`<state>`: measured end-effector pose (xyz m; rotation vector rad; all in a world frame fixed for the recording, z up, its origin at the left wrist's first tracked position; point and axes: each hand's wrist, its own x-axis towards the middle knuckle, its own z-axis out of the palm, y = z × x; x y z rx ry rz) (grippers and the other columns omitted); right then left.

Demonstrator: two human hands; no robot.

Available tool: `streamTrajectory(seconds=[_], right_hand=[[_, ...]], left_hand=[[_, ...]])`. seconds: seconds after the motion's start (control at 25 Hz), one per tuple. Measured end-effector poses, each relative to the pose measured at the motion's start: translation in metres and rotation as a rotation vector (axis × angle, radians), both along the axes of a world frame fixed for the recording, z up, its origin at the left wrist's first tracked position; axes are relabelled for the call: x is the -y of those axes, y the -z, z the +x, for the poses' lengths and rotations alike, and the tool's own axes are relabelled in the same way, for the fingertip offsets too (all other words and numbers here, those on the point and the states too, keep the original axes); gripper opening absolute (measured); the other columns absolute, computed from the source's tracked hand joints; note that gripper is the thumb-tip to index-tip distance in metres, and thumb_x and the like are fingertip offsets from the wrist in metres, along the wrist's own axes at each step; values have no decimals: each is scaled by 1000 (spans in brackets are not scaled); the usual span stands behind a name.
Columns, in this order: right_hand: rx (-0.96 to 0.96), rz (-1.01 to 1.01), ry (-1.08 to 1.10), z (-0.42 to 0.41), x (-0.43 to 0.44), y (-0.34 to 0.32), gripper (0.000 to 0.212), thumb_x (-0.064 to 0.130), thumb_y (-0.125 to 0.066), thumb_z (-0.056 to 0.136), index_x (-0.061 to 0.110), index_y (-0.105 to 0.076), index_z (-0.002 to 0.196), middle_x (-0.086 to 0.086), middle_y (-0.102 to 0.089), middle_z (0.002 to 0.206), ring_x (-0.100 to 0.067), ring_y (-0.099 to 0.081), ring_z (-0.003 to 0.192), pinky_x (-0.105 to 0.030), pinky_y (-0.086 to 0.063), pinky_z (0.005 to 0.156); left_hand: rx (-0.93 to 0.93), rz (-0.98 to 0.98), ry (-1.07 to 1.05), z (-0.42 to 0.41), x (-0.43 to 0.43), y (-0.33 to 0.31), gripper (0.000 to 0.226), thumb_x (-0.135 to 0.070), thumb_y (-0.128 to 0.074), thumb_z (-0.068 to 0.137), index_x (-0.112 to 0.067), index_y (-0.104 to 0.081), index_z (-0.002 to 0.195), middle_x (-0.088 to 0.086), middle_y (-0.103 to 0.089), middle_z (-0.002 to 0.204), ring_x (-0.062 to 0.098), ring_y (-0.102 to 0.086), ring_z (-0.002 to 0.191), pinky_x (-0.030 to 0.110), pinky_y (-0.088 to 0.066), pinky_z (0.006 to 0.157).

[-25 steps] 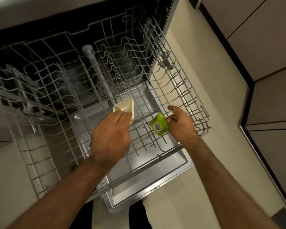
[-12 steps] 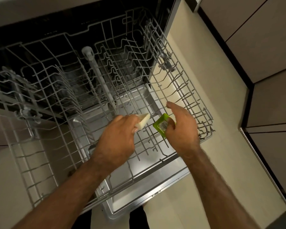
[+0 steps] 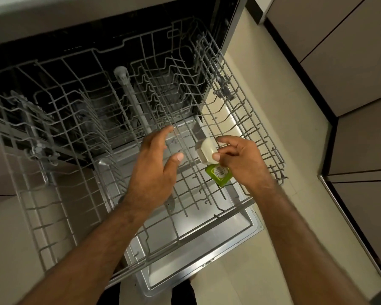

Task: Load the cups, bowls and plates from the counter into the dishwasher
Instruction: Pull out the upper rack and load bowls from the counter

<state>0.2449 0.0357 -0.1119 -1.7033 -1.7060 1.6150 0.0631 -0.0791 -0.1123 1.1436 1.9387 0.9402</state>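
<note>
The dishwasher's grey wire rack (image 3: 59, 194) is pulled out over the open door. My right hand (image 3: 244, 161) pinches a small cream square bowl (image 3: 206, 150) turned on its side, at the rack's right part. Just below it a small green square bowl (image 3: 219, 175) lies upside down on the rack tines, with a label on its base, touching my right hand's underside. My left hand (image 3: 156, 168) hovers over the rack's middle, fingers spread, holding nothing, a little left of the cream bowl.
The open steel dishwasher door (image 3: 207, 249) lies under the rack. The dark tub (image 3: 75, 62) with a spray arm (image 3: 136, 106) sits behind. Beige floor (image 3: 284, 128) runs to the right, bounded by cabinet fronts (image 3: 350, 62). The rack's left half holds no dishes.
The cream bowl passed from my left hand to my right hand and moved right. My right hand let go of the green bowl, which now rests on the rack. My left hand opened.
</note>
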Motion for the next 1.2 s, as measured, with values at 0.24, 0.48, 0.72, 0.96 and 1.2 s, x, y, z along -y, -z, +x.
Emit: streamTrajectory(seconds=[0.24, 0.48, 0.72, 0.96, 1.2], right_hand=[[110, -168, 135, -22, -20, 20, 52, 7, -74, 88, 24, -60, 135, 2, -70, 107, -11, -67, 86, -18, -54, 56], [362, 16, 16, -25, -36, 22, 54, 5, -65, 92, 27, -53, 141, 7, -70, 115, -10, -65, 94, -24, -54, 68], [506, 197, 0, -35, -19, 21, 57, 8, -64, 93, 24, -48, 145, 1, -57, 142, -20, -59, 121, -39, -54, 93], [366, 619, -302, -80, 25, -36, 43, 19, -64, 96, 19, -56, 138, 1, -60, 137, -17, -53, 127, -20, -31, 104], [81, 881, -411, -162, 74, -111, 33, 20, -63, 98, 15, -63, 131, 1, -66, 129, -12, -56, 121, -23, -40, 107]], left_hand=[[-23, 17, 4, -7, 16, 4, 59, -37, -59, 98, -33, -36, 153, -10, -38, 141, 9, -48, 127, 33, -51, 101], [-14, -1, -35, -16, 27, 7, 64, -47, -60, 94, -33, -37, 153, -17, -33, 140, 1, -51, 120, 13, -44, 86], [-103, 12, -44, -29, 29, -1, 67, -50, -59, 94, -31, -36, 153, -20, -31, 141, 3, -40, 133, 23, -41, 101], [-349, 0, -50, -67, 46, -41, 69, -53, -47, 99, -40, -19, 160, -10, -16, 168, 8, -15, 154, 33, -22, 121], [-518, 173, -144, -118, 78, -117, 56, -45, -49, 103, -25, -40, 155, -2, -39, 160, 14, -38, 146, 32, -41, 113]])
